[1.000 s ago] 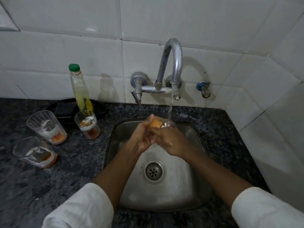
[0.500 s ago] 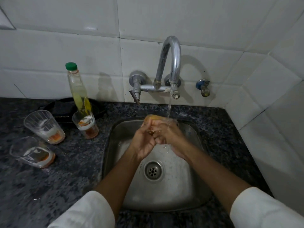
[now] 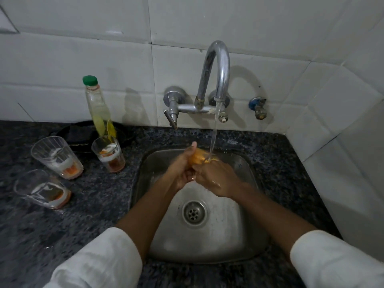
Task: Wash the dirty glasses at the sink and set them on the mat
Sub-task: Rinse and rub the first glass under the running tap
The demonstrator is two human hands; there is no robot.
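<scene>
Over the steel sink (image 3: 228, 235), both hands hold one glass (image 3: 199, 158) with orange residue under the running water from the tap (image 3: 218, 65). My left hand (image 3: 180, 169) grips the glass from the left, thumb up along its side. From the right, my right hand (image 3: 218, 179) has its fingers curled against the glass and is wet. Most of the glass is hidden by the hands. Three more dirty glasses with orange and white dregs stand on the counter to the left (image 3: 57, 156) (image 3: 109, 153) (image 3: 41, 189).
A clear bottle with a green cap (image 3: 97, 104) stands against the tiled wall behind the glasses. A dark round flat object (image 3: 76, 132) lies at its base. A small valve (image 3: 257, 109) juts from the wall on the right. Speckled dark counter (image 3: 93, 204) surrounds the sink.
The hands have kept working the glass under the stream, shifting slightly. The orange glass shows more above the left hand. The counter glasses have not moved.
</scene>
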